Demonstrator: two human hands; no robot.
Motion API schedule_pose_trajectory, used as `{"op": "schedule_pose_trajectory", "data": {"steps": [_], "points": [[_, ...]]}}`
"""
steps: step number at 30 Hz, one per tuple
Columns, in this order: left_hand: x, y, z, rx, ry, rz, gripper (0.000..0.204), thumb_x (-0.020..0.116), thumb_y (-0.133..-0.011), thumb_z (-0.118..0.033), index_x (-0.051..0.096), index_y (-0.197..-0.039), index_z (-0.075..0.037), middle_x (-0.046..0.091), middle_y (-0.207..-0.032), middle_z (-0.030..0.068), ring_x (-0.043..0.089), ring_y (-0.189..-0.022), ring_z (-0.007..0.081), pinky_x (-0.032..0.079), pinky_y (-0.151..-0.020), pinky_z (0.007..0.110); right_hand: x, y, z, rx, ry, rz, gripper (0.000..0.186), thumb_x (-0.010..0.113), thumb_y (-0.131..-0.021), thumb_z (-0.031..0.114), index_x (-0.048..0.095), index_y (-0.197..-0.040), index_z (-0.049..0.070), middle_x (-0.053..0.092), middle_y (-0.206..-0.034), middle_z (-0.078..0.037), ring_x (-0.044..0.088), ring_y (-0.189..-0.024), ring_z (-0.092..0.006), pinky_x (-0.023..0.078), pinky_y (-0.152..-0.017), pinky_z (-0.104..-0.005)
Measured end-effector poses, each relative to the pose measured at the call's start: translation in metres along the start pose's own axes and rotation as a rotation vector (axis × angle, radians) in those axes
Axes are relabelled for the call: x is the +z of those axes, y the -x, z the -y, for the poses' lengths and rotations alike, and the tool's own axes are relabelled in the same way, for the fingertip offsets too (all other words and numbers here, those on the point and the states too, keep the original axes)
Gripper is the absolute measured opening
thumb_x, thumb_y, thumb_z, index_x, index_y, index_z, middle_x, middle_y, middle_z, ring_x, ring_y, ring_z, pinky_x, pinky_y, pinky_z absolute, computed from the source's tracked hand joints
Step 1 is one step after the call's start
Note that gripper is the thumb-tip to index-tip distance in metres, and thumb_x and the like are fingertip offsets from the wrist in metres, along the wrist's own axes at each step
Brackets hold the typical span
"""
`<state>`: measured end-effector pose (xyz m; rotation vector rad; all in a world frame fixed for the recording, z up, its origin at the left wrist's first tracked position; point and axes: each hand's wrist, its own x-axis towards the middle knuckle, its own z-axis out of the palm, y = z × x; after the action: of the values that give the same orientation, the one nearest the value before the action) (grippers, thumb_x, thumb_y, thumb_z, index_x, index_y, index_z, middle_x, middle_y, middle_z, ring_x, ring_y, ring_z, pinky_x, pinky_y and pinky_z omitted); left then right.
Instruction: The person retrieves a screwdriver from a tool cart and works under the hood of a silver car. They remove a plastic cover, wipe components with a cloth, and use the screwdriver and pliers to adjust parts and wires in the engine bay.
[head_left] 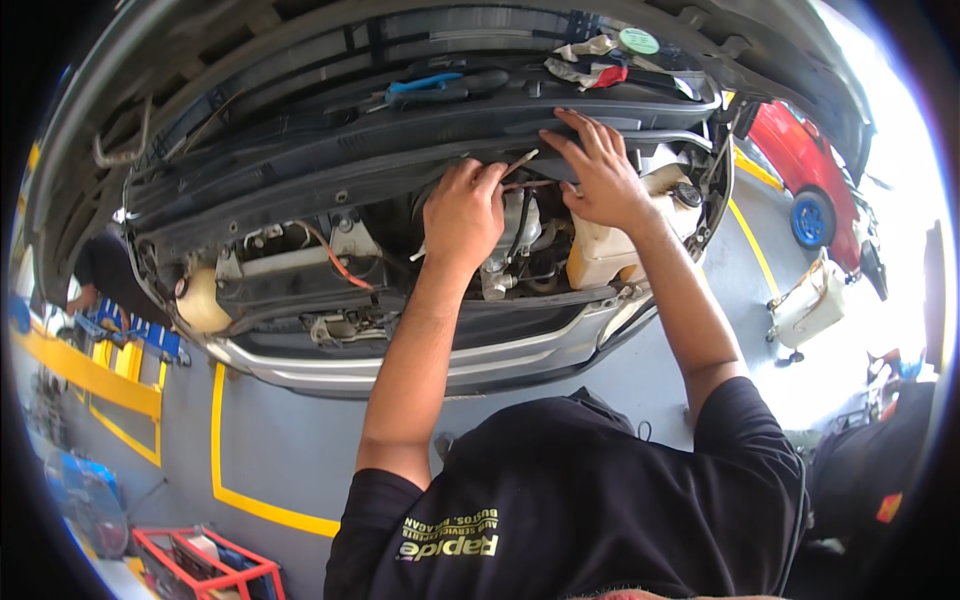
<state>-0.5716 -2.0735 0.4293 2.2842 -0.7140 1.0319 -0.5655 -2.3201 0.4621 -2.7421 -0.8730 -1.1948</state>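
Over the engine bay, my left hand [465,218] is closed, fingers curled down with their tips partly hidden. A thin pale stick-like piece [523,160] juts out from its fingers toward my right hand; its exact kind cannot be made out. My right hand [605,180] has its fingers spread and holds nothing that I can see. It hovers by the black cowl panel [400,160], above a whitish plastic reservoir [598,250] with a black cap [687,194]. Between and below my hands sit a metal engine part [515,225] and dark hoses.
The raised hood [90,130] arches overhead. Blue-and-black pliers [440,87] and gloves [590,68] lie along the cowl. At left are a yellowish tank [203,302] and an orange-red strip [345,262]. A red car [800,160] and a wheeled white container [808,300] stand right.
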Motion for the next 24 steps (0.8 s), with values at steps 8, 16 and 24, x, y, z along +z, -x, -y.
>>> {"op": "schedule_pose_trajectory", "data": {"steps": [8, 16, 24], "points": [[0.003, 0.014, 0.002, -0.013, -0.034, 0.089, 0.038, 0.063, -0.098, -0.006, 0.071, -0.133, -0.017, 0.067, -0.105, 0.011, 0.068, -0.102, 0.0346, 0.058, -0.087, 0.047, 0.002, -0.003, -0.02, -0.112, 0.142, 0.149, 0.101, 0.084, -0.068, 0.015, 0.044, -0.161, 0.017, 0.049, -0.148, -0.013, 0.047, -0.14, -0.0342, 0.037, -0.119, -0.0509], [-0.009, 0.01, 0.003, -0.101, 0.064, 0.325, 0.036, 0.064, -0.099, -0.007, 0.069, -0.134, -0.008, 0.071, -0.109, 0.0177, 0.071, -0.1, 0.0362, 0.058, -0.092, 0.045, -0.021, -0.017, -0.011, -0.118, 0.218, 0.262, 0.1, 0.086, -0.065, 0.026, 0.049, -0.156, 0.005, 0.053, -0.137, -0.019, 0.056, -0.126, -0.0375, 0.052, -0.107, -0.0462], [-0.022, 0.004, 0.026, -0.188, 0.266, 0.488, 0.033, 0.062, -0.098, -0.012, 0.067, -0.127, 0.003, 0.07, -0.101, 0.0131, 0.068, -0.091, 0.023, 0.053, -0.076, 0.034, -0.011, -0.007, -0.017, -0.269, 0.343, 0.045, 0.086, 0.088, -0.061, 0.021, 0.064, -0.141, 0.003, 0.066, -0.129, -0.019, 0.065, -0.121, -0.0395, 0.053, -0.107, -0.0478]]}}
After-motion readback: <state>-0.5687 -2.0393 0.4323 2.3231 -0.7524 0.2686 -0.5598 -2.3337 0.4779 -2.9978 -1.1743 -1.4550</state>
